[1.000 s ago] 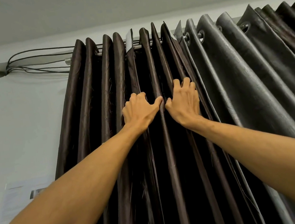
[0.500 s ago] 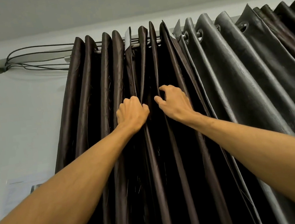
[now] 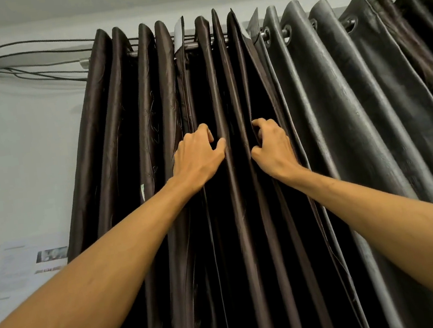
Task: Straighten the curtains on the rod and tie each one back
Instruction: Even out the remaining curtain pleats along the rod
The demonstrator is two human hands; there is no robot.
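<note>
A dark brown satin curtain (image 3: 115, 149) hangs in tight pleats from a metal rod (image 3: 190, 46) near the ceiling. A grey curtain (image 3: 354, 119) hangs on the same rod to its right, and its folds spread wider. Both my arms reach up to the brown curtain at mid height. My left hand (image 3: 198, 156) grips one pleat with curled fingers. My right hand (image 3: 271, 143) grips the neighbouring pleat, a palm's width to the right. A narrow brown fold (image 3: 226, 108) hangs between the two hands.
Black cables (image 3: 33, 61) loop along the pale wall from a clip at the left to the rod's end. Printed paper sheets (image 3: 31, 265) are stuck to the wall at lower left. More dark folds (image 3: 428, 29) hang at the far right.
A second ago both hands lay side by side with straighter fingers on the pleats. They have since curled onto separate folds and drawn apart, which spreads the pleats between them.
</note>
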